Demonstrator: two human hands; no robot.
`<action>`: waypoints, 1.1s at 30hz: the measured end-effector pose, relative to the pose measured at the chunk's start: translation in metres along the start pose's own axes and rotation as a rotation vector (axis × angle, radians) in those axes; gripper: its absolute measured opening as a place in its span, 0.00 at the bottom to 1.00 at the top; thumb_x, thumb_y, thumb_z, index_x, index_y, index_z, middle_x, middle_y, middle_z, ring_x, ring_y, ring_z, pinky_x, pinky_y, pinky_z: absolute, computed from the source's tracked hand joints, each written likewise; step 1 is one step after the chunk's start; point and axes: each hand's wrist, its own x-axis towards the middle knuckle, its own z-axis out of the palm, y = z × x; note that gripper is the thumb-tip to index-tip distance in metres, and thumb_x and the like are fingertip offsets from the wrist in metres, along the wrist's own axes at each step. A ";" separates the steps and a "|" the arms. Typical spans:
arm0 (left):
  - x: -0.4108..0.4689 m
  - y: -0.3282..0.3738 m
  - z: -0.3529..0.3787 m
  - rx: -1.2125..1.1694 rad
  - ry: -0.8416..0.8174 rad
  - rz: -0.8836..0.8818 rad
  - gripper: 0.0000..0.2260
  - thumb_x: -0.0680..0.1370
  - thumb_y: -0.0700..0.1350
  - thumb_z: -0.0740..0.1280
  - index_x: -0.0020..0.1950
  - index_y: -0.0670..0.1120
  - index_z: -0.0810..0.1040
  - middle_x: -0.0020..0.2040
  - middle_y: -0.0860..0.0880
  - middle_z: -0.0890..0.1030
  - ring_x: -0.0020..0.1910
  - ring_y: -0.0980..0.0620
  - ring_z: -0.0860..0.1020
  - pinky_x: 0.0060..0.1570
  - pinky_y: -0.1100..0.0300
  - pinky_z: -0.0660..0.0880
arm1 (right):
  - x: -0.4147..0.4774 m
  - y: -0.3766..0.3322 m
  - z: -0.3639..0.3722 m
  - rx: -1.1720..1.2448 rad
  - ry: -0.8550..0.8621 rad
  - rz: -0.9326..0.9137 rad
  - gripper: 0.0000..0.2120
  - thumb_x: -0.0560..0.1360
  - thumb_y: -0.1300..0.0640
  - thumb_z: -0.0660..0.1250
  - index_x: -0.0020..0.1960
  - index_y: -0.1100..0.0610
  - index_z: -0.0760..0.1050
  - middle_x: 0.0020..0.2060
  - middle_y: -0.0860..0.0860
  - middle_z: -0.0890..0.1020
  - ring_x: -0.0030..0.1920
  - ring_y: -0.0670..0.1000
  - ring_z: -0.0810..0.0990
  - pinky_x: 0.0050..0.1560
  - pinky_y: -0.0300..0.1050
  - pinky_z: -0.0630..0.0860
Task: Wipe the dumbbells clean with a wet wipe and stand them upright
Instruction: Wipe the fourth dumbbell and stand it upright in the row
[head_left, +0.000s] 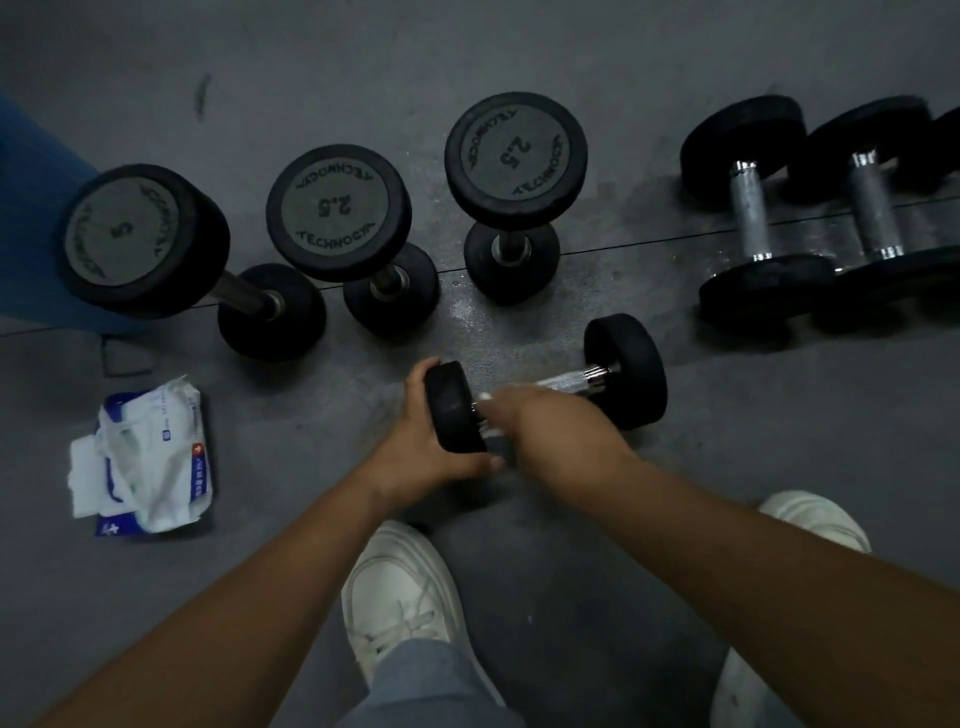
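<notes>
Six dumbbells were on the grey floor (545, 545). Three stood upright: the 5 dumbbell (145, 239) at left, then a middle 2.5 dumbbell (337, 213) and a right 2.5 dumbbell (514, 156). Two lying dumbbells (753, 218) rested side by side at far right. The sixth dumbbell (626, 371) lay nearest the person. One opened wipe pack (150, 457) lay at left. The left hand (415, 441) gripped the sixth dumbbell's near head. The right hand (550, 426), blurred, curled over its handle.

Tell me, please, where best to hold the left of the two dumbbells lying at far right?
Take the dumbbell by its metal handle, from above: it lies flat, handle clear between the heads, and its neighbour crowds the right side.
</notes>
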 end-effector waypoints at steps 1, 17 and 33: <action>0.000 0.001 0.001 0.004 0.006 0.016 0.50 0.57 0.48 0.84 0.64 0.69 0.54 0.68 0.49 0.69 0.60 0.64 0.73 0.53 0.76 0.69 | 0.001 0.007 -0.007 0.035 0.022 0.089 0.15 0.77 0.58 0.64 0.63 0.51 0.74 0.58 0.52 0.78 0.59 0.55 0.77 0.58 0.52 0.75; -0.029 0.118 0.000 0.502 0.123 0.151 0.52 0.55 0.57 0.77 0.74 0.58 0.54 0.67 0.54 0.62 0.66 0.51 0.67 0.65 0.57 0.69 | -0.039 0.067 -0.104 0.027 0.276 0.078 0.26 0.74 0.66 0.61 0.69 0.48 0.73 0.66 0.48 0.76 0.63 0.52 0.76 0.63 0.49 0.74; -0.017 0.235 0.145 1.267 -0.220 0.152 0.55 0.66 0.65 0.74 0.76 0.62 0.34 0.78 0.48 0.33 0.76 0.31 0.40 0.67 0.34 0.65 | -0.139 0.120 -0.118 -0.095 0.256 0.187 0.28 0.77 0.62 0.60 0.75 0.53 0.57 0.69 0.52 0.62 0.63 0.54 0.70 0.53 0.47 0.75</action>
